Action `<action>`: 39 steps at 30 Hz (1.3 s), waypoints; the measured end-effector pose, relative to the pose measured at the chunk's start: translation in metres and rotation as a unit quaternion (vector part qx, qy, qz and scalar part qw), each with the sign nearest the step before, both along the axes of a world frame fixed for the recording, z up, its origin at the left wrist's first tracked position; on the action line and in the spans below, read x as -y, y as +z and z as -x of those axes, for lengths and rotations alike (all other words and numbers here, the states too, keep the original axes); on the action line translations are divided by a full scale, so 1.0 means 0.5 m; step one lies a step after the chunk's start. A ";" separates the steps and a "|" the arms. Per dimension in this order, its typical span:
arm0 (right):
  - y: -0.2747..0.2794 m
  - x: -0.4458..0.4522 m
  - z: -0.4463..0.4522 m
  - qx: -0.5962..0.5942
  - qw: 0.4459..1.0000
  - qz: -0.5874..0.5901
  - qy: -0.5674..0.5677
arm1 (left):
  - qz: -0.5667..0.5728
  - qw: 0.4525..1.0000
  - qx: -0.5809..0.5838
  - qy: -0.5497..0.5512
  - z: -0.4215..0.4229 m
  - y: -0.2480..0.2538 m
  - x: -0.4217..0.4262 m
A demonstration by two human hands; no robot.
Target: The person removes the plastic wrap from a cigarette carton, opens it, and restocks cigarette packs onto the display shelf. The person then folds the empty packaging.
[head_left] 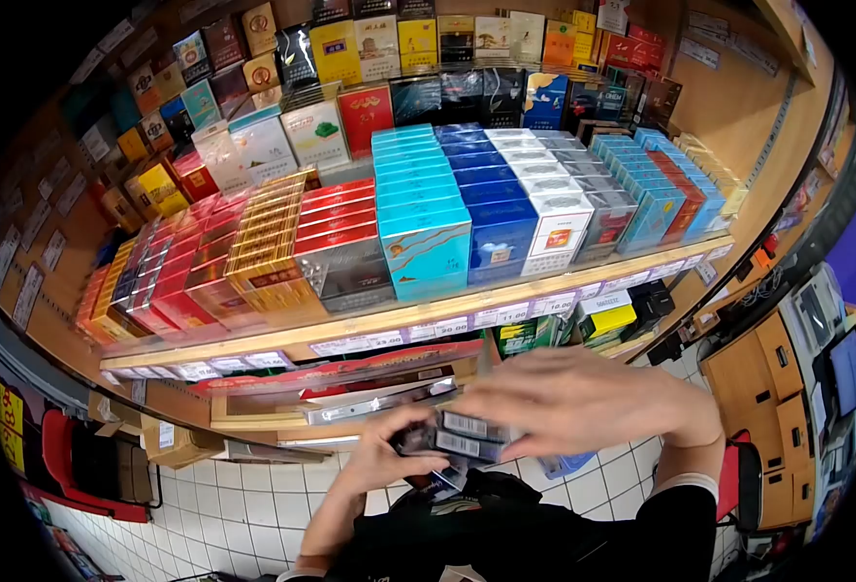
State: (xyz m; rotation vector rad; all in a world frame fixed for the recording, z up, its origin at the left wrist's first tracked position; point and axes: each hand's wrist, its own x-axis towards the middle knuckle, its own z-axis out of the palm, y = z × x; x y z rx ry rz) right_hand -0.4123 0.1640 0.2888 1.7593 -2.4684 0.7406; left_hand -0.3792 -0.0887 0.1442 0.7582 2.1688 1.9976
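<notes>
Close to my body, below the shelf edge, are a few dark cigarette packs (459, 444) with white barcode labels on their ends. My left hand (381, 458) is wrapped round them from the left, thumb and fingers closed on their sides. From the right, my right hand (583, 396) reaches over the same packs, its fingers smeared by motion and its thumb against their right side. Above my hands, rows of turquoise packs (426, 247), blue packs (503, 238) and white packs (556, 233) stand on the wooden shelf (408, 341).
Red and gold packs fill the shelf's left part, with more packs on the tiers behind. Price tags (515, 313) line the front edge. Lower down are a yellow box (610, 318) and a cardboard box (171, 438). A desk with drawers (772, 427) stands right.
</notes>
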 end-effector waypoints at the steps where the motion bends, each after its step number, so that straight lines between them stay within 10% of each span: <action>1: 0.001 -0.014 0.004 0.009 0.999 0.007 -0.035 | -0.017 0.998 -0.058 0.008 0.010 0.036 0.003; 3: -0.046 -0.051 0.024 0.200 0.954 0.203 -0.094 | -0.197 0.967 0.158 0.016 0.020 0.117 -0.005; 11: -0.115 -0.027 -0.018 0.270 0.869 0.389 -0.144 | -0.360 0.902 0.236 0.024 0.051 0.092 -0.104; 15: -0.082 -0.044 -0.032 0.216 0.896 0.349 -0.168 | -0.362 0.892 0.272 0.005 0.048 0.092 -0.111; 20: -0.023 -0.050 -0.053 -0.271 0.954 0.016 -0.125 | -0.325 0.883 0.331 -0.074 0.052 0.076 -0.104; 29: 0.106 -0.083 -0.073 -0.239 0.964 -0.020 -0.119 | -0.237 0.883 0.249 -0.320 0.056 0.076 -0.114; 39: 0.243 -0.187 0.301 -0.305 0.908 0.023 -0.285 | -0.103 0.945 0.227 -0.214 0.038 -0.009 -0.123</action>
